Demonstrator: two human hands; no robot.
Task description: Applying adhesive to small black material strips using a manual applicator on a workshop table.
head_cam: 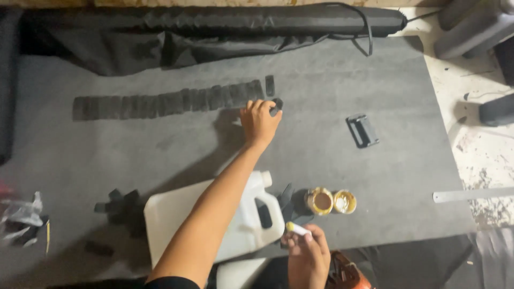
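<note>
- Head view, looking down: the left hand (pixel 259 122) reaches far forward, its fingertips pinching a small black piece (pixel 277 105) at the right end of a long row of black strips (pixel 166 101) laid side by side on the grey mat (pixel 321 144).
- 1 more black strip (pixel 270 85) lies just beyond the row's end, apart from the rest.
- The right hand (pixel 308 254) stays near the body, fingers closed around a small brush or applicator (pixel 296 229) with a yellowish tip.
- Just beside that hand stand an open tin of glue (pixel 319 200) and its lid (pixel 345 202), touching each other.
- Under the left forearm lies a white plastic jug (pixel 246 217) on its side; loose black offcuts (pixel 120 206) sit to its left.
- Further out: a black buckle (pixel 362 130) to the right, a metal ruler (pixel 471 195) at the mat's edge, a rolled black bag (pixel 267 21) along the far side.
- Risk, as I judge it: the stretched left forearm could brush the row and knock the strips out of line.
- Another risk: the open tin sits close to the right hand; a careless move could tip it and spill glue over the mat.
</note>
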